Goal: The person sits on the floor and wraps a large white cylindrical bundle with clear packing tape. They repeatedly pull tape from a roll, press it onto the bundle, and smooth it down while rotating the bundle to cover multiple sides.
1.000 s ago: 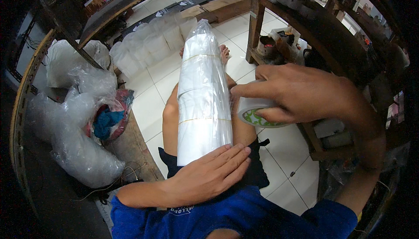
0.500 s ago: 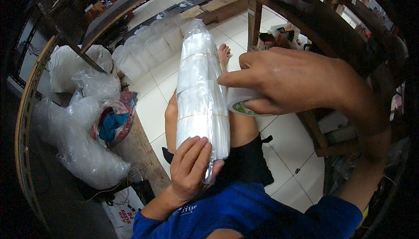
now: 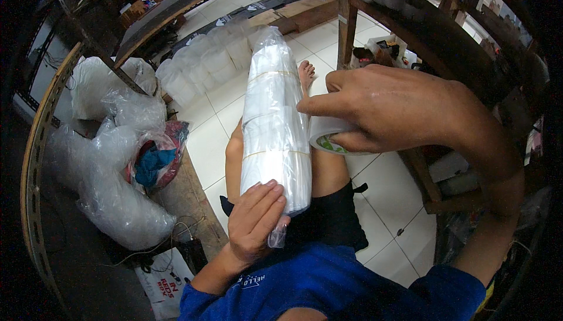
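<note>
A long white bundle (image 3: 272, 121) in a clear plastic bag lies lengthwise over my lap, with thin yellowish bands around it. What the white layers are, I cannot tell. My left hand (image 3: 255, 218) grips the bundle's near end, fingers together over its lower left corner, thumb mostly hidden. A loose flap of clear plastic (image 3: 277, 236) sticks out below those fingers. At the bundle's right side, my right hand (image 3: 404, 110) is closed around a roll of tape (image 3: 327, 127) with green printing inside its core. Its index finger points at the bundle's right edge.
Stuffed clear plastic bags (image 3: 117, 198) lie at left, beside a teal cloth (image 3: 155, 165) in plastic. More white packs (image 3: 205, 66) stand on the tiled floor (image 3: 387, 198) ahead. A dark wooden shelf frame (image 3: 346, 22) rises at right; a metal-edged rack (image 3: 41, 121) bounds the left.
The left hand's fingers have shifted slightly on the bundle's near end, and its thumb shows less. The right hand and tape roll keep their place beside the bundle. The whole view has shifted slightly.
</note>
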Demonstrator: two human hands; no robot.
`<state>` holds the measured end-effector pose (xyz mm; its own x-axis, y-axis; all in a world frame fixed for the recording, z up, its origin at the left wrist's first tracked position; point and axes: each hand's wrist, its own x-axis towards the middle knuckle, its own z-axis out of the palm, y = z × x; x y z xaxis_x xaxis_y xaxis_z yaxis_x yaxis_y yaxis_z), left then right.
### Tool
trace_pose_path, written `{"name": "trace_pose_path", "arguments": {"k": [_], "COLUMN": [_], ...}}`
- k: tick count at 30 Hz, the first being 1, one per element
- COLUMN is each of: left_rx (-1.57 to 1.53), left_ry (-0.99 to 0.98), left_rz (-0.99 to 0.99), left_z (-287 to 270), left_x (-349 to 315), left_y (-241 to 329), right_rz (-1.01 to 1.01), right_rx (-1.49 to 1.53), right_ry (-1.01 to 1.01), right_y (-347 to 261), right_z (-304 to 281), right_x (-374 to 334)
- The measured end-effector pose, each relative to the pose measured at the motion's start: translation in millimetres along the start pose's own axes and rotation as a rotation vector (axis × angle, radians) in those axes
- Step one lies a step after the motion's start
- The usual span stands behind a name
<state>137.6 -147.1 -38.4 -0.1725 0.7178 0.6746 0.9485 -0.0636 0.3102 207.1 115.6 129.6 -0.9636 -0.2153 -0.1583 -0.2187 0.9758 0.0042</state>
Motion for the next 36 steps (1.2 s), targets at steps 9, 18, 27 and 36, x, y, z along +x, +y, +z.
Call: {"name": "trace_pose_path", "arguments": {"k": [9,18,27,36], "left_rx": [0.009,0.004,-0.102,-0.029], "left_ry": [-0.353,-0.589,-0.530,-0.556], "left_rz": [0.121,0.228,0.155,0.288], "left_z": [-24.4,-33.2,-30.0,-26.8], "left_x": [20.7,22.1,23.5,20.3], "left_y": [1.8,-4.8,-2.4,-9.2], "right_rz": [0.034,-0.096,-0.022,-0.041], "right_rx": [0.021,0.092,0.055,0.168], "right_ry": [-0.032,0.150,0.023,0.000], "right_y": [-3.1,16.2,5.8,8.8], "right_z": [-2.1,26.8,11.3,17.7], "right_x": [-5.3,-15.5,-12.0,-18.4]}}
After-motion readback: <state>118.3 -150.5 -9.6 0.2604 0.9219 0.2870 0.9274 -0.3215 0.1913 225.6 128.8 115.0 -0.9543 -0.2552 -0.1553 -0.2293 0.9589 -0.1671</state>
